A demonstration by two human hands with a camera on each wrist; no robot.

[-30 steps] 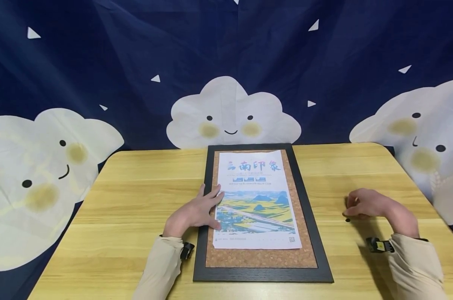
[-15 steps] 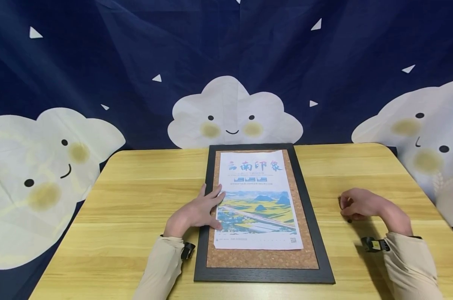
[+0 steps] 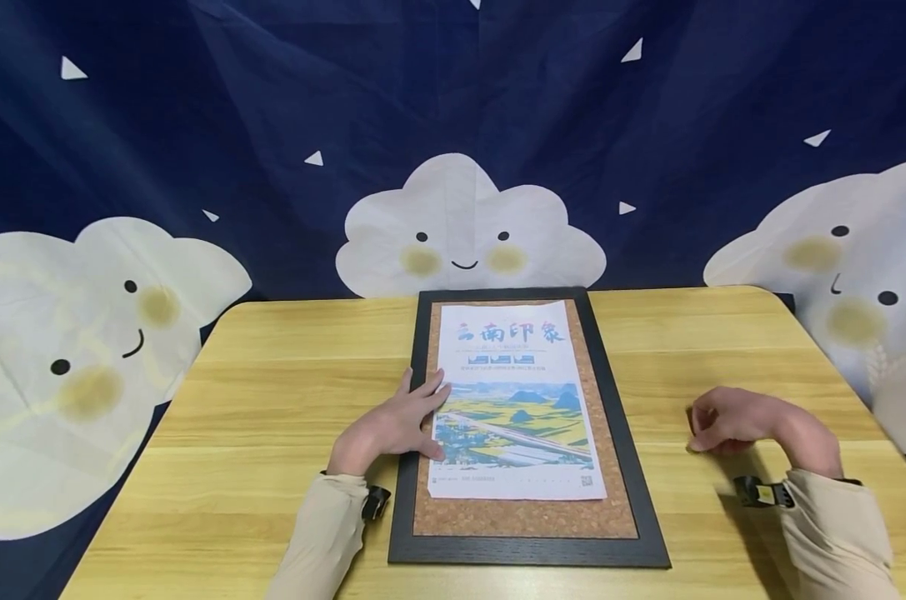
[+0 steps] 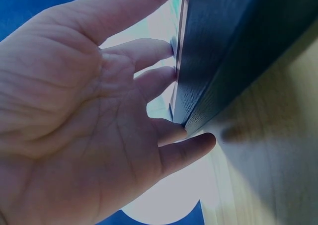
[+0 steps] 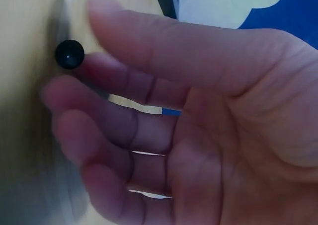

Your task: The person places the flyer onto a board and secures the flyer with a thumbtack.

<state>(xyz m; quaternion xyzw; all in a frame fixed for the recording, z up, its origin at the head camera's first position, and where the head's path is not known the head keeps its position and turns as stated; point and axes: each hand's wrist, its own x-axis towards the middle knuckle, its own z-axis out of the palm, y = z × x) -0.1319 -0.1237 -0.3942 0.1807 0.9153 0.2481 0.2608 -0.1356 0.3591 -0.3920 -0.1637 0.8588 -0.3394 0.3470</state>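
Observation:
My left hand [image 3: 392, 429] lies with spread fingers across the left edge of a black-framed cork board [image 3: 523, 521]. Its fingertips rest on a printed paper poster [image 3: 520, 346] with a landscape picture; in the left wrist view, the palm and the dark frame [image 4: 213, 51] fill much of the picture. Right of the board, my right hand [image 3: 738, 421] hovers low over the table with bent fingers. In the right wrist view, a small black round piece [image 5: 69, 54] is at the index fingertip, with the thumb apart from it. The hand hides that piece in the head view.
The light wooden table [image 3: 257, 417] extends to both sides of the board. Behind it hangs a dark blue cloth [image 3: 272, 100] printed with white smiling clouds [image 3: 468, 212]. Each wrist carries a small black strapped device [image 3: 763, 492].
My right hand first moved slightly left, then back right and a little nearer. The black piece, visible below its fingers earlier, is now covered in the head view. My left hand stayed put.

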